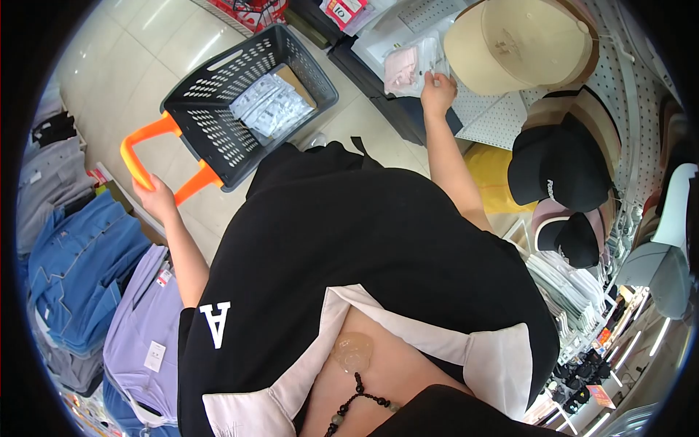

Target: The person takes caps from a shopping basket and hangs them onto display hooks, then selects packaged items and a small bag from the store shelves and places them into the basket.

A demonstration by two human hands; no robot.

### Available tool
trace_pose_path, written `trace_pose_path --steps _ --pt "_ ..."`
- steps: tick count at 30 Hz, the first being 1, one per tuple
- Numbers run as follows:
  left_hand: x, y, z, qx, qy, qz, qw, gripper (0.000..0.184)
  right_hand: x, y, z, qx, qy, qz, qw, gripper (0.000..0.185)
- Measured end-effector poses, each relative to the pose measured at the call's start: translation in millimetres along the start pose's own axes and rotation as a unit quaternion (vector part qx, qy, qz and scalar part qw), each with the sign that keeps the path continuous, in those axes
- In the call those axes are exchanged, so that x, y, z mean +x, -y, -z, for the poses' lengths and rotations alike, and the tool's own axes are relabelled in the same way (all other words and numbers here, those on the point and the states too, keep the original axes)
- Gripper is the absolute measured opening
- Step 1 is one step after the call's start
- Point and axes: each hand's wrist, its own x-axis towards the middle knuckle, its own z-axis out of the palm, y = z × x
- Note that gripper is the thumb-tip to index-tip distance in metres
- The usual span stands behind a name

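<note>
My left hand (156,198) is closed around the orange handle (138,160) of a dark grey shopping basket (211,116). The basket leans on the tiled floor, its perforated side toward me. Inside it lie several clear plastic packets (273,105) and a piece of brown cardboard (295,85). At the upper right, my right hand (439,93) pinches the edge of a clear plastic packet (402,69) with something folded and pale pink inside. That packet is over a display shelf, close to a beige cap (510,47).
Black caps (561,164) hang on a white pegboard (495,120) at the right. Blue shirts (87,255) and a lilac garment (145,328) hang at the left. A red basket (251,11) stands at the top, beyond the tiled floor (138,51).
</note>
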Motion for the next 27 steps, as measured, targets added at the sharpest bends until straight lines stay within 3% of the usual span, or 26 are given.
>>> trace_pose_path --steps 5,7,8,9,10,11,13,15,16,17,19,20,23,27 --pt "-0.6 -0.4 1.7 0.002 0.007 -0.001 1.0 0.051 -7.0 27.0 22.4 -0.046 -0.097 0.085 0.991 0.015" --pt "-1.4 -4.4 4.1 0.013 0.035 0.031 0.999 0.054 -13.5 39.9 31.7 0.125 -0.086 0.165 0.975 0.013" --pt "-2.7 -7.2 4.4 0.014 0.034 0.029 0.999 0.054 -18.7 50.6 42.7 0.126 -0.086 0.163 0.975 0.013" --pt "-4.5 -10.7 4.7 0.062 0.01 0.002 0.998 0.056 -24.2 63.8 56.3 0.173 0.069 0.043 0.982 0.015" --pt "-5.9 -14.6 4.9 0.11 -0.015 -0.025 0.993 0.058 -27.4 70.9 62.2 0.213 0.221 -0.079 0.948 0.017" --pt "-7.5 -21.1 5.3 0.112 -0.017 -0.028 0.993 0.058 -28.5 72.0 60.4 0.273 0.186 0.015 0.944 0.02" --pt "-13.6 -42.0 4.3 0.259 -0.118 -0.215 0.934 0.063 -23.2 80.9 64.5 0.339 0.235 -0.022 0.911 0.019" --pt "-23.7 -87.1 2.6 0.194 -0.048 -0.256 0.946 0.065 -13.9 94.3 75.4 0.48 0.335 -0.118 0.802 0.014" --pt "-28.7 -111.0 -2.1 0.039 0.052 -0.252 0.966 0.063 -9.1 101.2 79.6 0.484 0.336 -0.12 0.799 0.014" --pt "-32.0 -131.2 -11.5 -0.116 0.149 -0.237 0.953 0.061 -4.4 107.8 82.8 0.546 0.376 -0.136 0.736 0.012" --pt "-40.5 -167.5 -33.6 -0.319 0.323 -0.155 0.877 0.058 4.7 121.3 88.2 0.626 0.439 -0.153 0.627 0.01" --pt "-45.0 -192.6 -32.2 -0.412 0.415 -0.066 0.809 0.056 7.4 127.4 87.9 0.629 0.44 -0.151 0.623 0.01" --pt "-42.5 -242.9 -28.9 -0.475 0.637 -0.048 0.605 0.047 13.0 139.3 84.4 0.648 0.469 -0.152 0.58 0.009" --pt "-59.9 -276.3 -27.3 -0.424 0.682 -0.084 0.59 0.039 20.1 142.7 76.8 0.672 0.488 -0.2 0.519 0.009"
